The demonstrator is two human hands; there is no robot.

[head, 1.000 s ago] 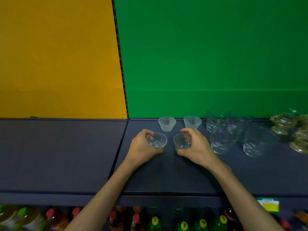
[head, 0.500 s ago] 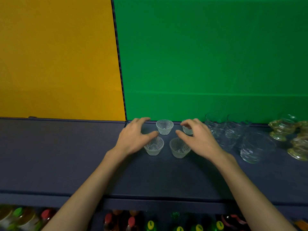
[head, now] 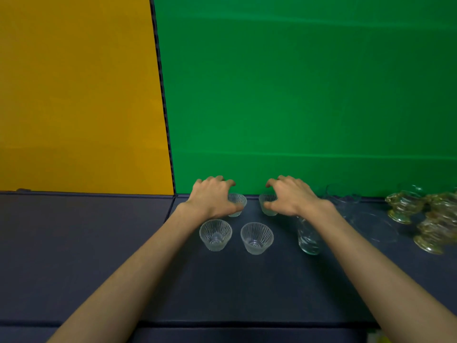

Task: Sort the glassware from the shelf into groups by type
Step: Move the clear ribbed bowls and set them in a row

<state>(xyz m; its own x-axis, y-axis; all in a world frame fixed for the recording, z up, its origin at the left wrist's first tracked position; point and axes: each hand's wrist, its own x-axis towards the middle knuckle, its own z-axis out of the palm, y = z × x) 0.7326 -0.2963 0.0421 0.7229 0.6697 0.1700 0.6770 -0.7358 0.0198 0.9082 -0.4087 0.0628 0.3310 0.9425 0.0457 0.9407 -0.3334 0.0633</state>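
Left hand (head: 212, 199) at frame centre has its grip curled over the rear-left ribbed cup (head: 238, 204); right hand (head: 290, 197) likewise over the rear-right ribbed cup (head: 268, 205). Whether either grip pinches its cup cannot be told. Two matching cups (head: 215, 235) (head: 256, 238) stand free on the shelf (head: 99, 243), just below them.

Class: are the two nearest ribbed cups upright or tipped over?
Upright: both ribbed cups stand on their bases, with open rims facing up.

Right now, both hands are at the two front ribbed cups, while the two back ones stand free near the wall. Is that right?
Not quite: it is the other way round. In the head view the left hand and right hand are over the two back ribbed cups by the green wall, while the two front ribbed cups stand free.
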